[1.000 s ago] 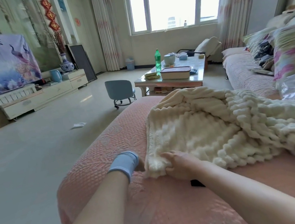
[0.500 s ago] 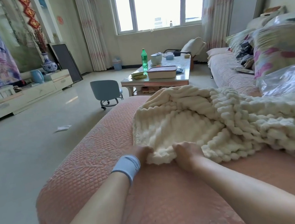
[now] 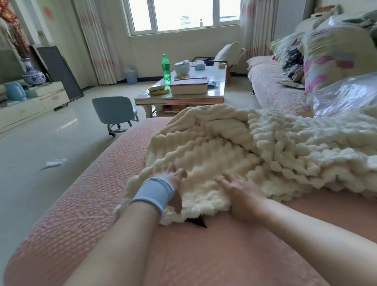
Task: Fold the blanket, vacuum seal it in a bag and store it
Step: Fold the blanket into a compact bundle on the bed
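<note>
Where the cream blanket [image 3: 267,154] lies rumpled on the pink sofa [image 3: 78,218], I see my left hand [image 3: 174,187] and right hand [image 3: 241,191] spread flat on its near edge, gripping nothing; clear bag [image 3: 354,91] far right.

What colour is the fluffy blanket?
Cream white, with bumpy ridges; the blanket shows best in the head view.
</note>
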A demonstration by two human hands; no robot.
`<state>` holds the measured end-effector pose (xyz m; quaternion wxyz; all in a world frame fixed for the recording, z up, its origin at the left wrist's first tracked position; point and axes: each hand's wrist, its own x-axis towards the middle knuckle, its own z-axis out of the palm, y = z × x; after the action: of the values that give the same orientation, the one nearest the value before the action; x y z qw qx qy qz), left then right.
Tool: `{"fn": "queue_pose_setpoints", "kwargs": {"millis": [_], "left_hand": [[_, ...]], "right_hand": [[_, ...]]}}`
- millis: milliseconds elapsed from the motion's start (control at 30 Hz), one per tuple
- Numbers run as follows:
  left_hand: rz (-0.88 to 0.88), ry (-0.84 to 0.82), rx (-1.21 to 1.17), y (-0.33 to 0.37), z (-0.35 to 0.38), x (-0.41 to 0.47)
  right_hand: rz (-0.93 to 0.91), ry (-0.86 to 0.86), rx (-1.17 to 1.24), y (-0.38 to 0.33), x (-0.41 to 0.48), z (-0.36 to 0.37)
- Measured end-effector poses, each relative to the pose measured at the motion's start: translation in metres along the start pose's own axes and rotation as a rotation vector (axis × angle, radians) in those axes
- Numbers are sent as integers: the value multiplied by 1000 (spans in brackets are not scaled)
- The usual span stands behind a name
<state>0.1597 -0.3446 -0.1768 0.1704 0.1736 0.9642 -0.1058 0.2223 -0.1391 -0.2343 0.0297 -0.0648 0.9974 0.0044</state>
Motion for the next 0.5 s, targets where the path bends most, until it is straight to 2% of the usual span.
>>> {"fn": "queue_pose_setpoints", "kwargs": {"millis": [33,100,167,267,333,433,500], "left_hand": [[87,70,-29,10,2,4],[164,59,-71,26,9,9],[154,-4,-105,35,15,11],[104,0,-121,37,7,7],[92,-130,-105,35,2,2],[70,-383,-213,31,-3,-9],[69,-401,-313,31,-12,-16]], "right_hand": [[47,3,-14,9,-1,-1],[48,1,-22,19,-4,-4],[-11,-20,-96,17,-8,-12],[-38,-151,-265,6,-13,-36],[-58,-224,-284,-1,-20,-50],[-61,-415,-175,-7,-34,-62],[0,-559,46,-4,-43,-70]]}}
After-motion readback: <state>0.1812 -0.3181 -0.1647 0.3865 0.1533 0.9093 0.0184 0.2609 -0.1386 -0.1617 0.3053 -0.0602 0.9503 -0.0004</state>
